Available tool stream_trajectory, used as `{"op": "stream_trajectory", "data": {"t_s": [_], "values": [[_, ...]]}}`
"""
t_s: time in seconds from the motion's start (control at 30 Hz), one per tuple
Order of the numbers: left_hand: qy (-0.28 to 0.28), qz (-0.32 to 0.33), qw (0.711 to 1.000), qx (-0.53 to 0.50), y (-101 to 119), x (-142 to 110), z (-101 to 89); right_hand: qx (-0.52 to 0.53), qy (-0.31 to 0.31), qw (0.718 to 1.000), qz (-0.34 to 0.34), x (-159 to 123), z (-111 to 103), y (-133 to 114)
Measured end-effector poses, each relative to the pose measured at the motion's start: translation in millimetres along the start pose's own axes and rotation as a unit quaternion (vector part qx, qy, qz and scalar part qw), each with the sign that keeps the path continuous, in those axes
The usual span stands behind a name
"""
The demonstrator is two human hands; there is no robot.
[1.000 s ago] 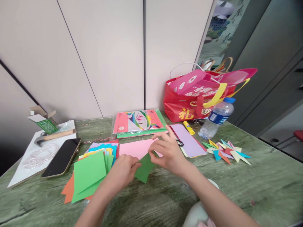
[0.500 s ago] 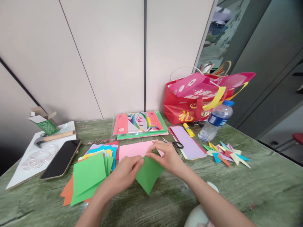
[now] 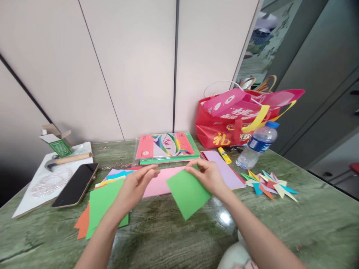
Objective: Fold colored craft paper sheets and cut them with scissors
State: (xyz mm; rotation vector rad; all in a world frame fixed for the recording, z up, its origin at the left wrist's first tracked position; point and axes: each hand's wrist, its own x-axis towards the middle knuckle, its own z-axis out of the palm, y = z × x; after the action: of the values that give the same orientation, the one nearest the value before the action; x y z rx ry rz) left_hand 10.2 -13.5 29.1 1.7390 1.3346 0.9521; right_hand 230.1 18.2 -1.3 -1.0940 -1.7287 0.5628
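My right hand (image 3: 206, 176) pinches the top corner of a green paper square (image 3: 188, 193) and holds it tilted above the green marbled table (image 3: 179, 239). My left hand (image 3: 136, 185) hovers to the left of it, fingers loosely extended and apart, holding nothing. Beneath the left hand lie a pink sheet (image 3: 159, 182) and a stack of coloured paper squares (image 3: 104, 201) with green on top.
A pack of coloured paper (image 3: 166, 146), a lilac sheet (image 3: 226, 172), a glue stick (image 3: 224, 155), a water bottle (image 3: 257, 145), a red bag (image 3: 238, 117) and folded paper points (image 3: 269, 183) lie behind and right. At left: phone (image 3: 75, 185), hammer (image 3: 67, 160), beads, small box (image 3: 57, 141).
The green paper has opened out flat. My left hand has let go of it and drawn away leftward; my right hand alone holds it, lifted a little to the right.
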Motion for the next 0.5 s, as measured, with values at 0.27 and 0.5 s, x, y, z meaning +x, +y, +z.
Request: {"op": "stream_trajectory", "data": {"t_s": [0.27,0.5], "values": [[0.008,-0.029,0.998,0.061,-4.0,0.5,-19.8,0.088,-0.083,0.993,0.016,-9.0,43.1,-4.0],[0.108,-0.133,0.962,0.212,-57.7,-9.2,-119.9,-0.199,-0.247,0.943,-0.107,-15.1,54.7,34.9]]}}
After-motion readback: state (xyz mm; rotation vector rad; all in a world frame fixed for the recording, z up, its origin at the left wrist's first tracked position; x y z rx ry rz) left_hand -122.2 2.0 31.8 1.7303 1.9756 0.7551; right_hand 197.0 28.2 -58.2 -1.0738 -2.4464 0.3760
